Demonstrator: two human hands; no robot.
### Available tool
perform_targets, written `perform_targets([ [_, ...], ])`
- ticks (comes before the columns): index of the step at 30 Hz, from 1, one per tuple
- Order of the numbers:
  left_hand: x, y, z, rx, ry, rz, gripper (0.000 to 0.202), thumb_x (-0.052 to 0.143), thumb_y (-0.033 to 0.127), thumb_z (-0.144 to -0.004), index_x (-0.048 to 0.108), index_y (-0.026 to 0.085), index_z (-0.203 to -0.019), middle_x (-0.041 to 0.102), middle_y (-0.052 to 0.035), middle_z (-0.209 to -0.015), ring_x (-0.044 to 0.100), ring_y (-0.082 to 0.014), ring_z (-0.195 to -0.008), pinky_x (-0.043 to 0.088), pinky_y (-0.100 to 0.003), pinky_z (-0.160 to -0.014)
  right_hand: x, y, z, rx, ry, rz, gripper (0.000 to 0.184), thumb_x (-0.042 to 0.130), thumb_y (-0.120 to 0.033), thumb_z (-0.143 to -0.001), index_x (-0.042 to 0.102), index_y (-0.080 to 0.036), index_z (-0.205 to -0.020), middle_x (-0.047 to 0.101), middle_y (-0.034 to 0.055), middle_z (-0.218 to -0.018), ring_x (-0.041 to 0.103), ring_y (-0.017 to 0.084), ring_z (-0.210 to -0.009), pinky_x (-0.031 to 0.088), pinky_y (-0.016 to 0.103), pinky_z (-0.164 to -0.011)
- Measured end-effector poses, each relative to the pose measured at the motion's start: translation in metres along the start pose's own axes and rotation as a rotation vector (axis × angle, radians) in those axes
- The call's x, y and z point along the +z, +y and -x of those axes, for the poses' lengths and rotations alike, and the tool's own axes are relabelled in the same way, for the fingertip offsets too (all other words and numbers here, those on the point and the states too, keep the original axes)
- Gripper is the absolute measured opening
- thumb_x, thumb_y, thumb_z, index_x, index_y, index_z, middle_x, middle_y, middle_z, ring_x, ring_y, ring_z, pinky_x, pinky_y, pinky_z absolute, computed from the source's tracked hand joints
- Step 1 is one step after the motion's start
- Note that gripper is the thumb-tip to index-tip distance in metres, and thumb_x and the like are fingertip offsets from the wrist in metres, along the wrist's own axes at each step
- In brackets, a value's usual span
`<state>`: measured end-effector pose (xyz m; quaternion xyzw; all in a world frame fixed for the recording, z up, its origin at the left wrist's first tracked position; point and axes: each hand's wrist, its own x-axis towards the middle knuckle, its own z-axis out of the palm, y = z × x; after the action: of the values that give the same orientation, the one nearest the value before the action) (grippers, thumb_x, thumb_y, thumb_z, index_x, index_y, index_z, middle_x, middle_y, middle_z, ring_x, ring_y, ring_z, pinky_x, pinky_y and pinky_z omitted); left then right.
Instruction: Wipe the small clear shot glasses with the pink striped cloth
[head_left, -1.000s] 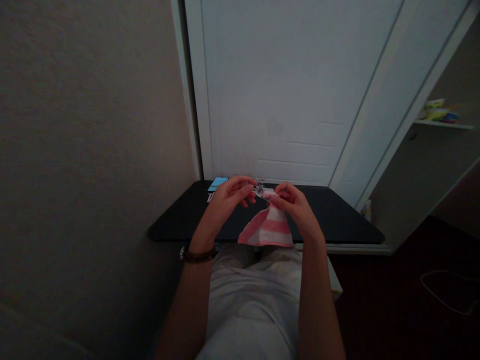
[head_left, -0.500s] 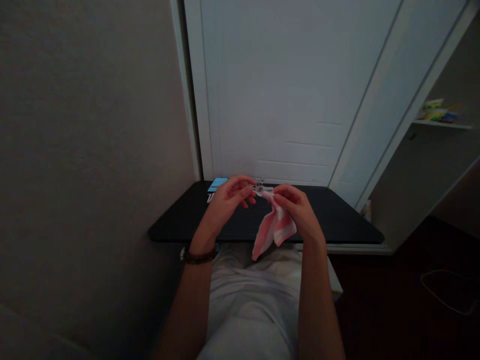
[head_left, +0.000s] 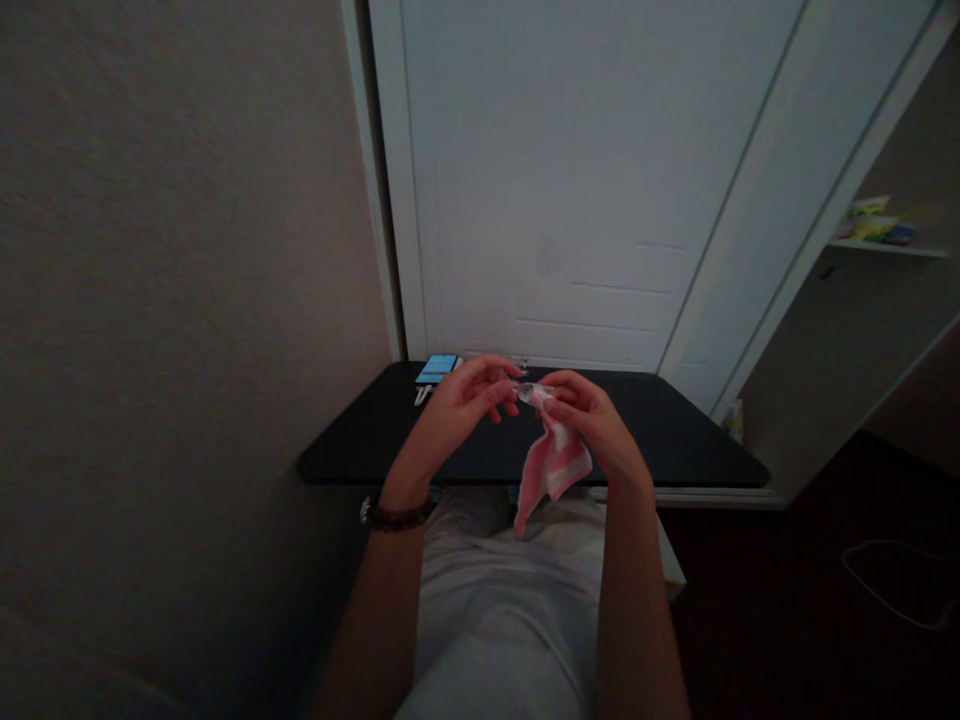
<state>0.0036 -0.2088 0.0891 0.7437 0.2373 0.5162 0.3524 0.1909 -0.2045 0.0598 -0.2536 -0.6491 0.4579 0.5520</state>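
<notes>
Your left hand (head_left: 457, 405) pinches the small clear piece (head_left: 529, 391) above the black table (head_left: 675, 440), your right hand (head_left: 589, 420) at its 3 o'clock clamping the pink striped cloth (head_left: 551, 470) around it: seemingly mid-wipe, so further rubbing calls for a steady left pinch.

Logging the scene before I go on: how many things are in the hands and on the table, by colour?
Pink-white cloth: 1
Clear item: 1
Blue item: 1
Pale item: 1
Total: 4
</notes>
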Motion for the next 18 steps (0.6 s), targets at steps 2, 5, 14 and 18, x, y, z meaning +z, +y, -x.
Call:
perform_targets([
  [2,-0.0001,0.0005,0.0003,-0.007,0.0,-0.003,0.017,0.054,0.028,-0.084,0.059,0.016,-0.095,0.06,-0.0004,-0.07,0.058,-0.0112,-0.062,0.043,-0.02,-0.054,0.0011,-0.0007,0.0004,0.004,-0.02,0.038,0.019,0.065,-0.028,-0.075,0.059,-0.02,-0.091,0.061,-0.0019,-0.073,0.056,0.011,-0.066,0.041,0.022,-0.06],
  [5,0.0002,0.0012,0.0007,-0.022,-0.005,-0.008,0.016,0.054,0.029,-0.083,0.058,0.016,-0.091,0.06,0.0004,-0.067,0.057,-0.0106,-0.059,0.042,-0.02,-0.052,0.002,-0.0008,0.0003,0.004,-0.04,0.089,0.018,0.065,-0.03,-0.075,0.061,-0.019,-0.09,0.059,-0.0013,-0.074,0.054,0.011,-0.066,0.04,0.021,-0.06],
  [14,0.004,-0.0014,-0.0016,-0.035,0.033,0.016,0.022,0.052,0.036,-0.085,0.058,0.015,-0.089,0.058,0.0,-0.067,0.058,-0.0114,-0.06,0.043,-0.02,-0.051,0.0031,-0.0013,-0.0011,-0.021,-0.138,0.272,0.02,0.057,-0.035,-0.082,0.065,-0.017,-0.085,0.053,-0.0013,-0.071,0.045,0.01,-0.063,0.033,0.021,-0.056],
  [18,0.0037,-0.0027,-0.0021,-0.029,0.038,0.016,0.023,0.052,0.037,-0.084,0.058,0.015,-0.089,0.059,0.0001,-0.066,0.058,-0.0115,-0.06,0.043,-0.02,-0.051,0.0032,-0.001,-0.0018,-0.022,-0.151,0.318,0.023,0.055,-0.037,-0.083,0.064,-0.016,-0.084,0.049,-0.0021,-0.069,0.041,0.01,-0.061,0.03,0.021,-0.054],
])
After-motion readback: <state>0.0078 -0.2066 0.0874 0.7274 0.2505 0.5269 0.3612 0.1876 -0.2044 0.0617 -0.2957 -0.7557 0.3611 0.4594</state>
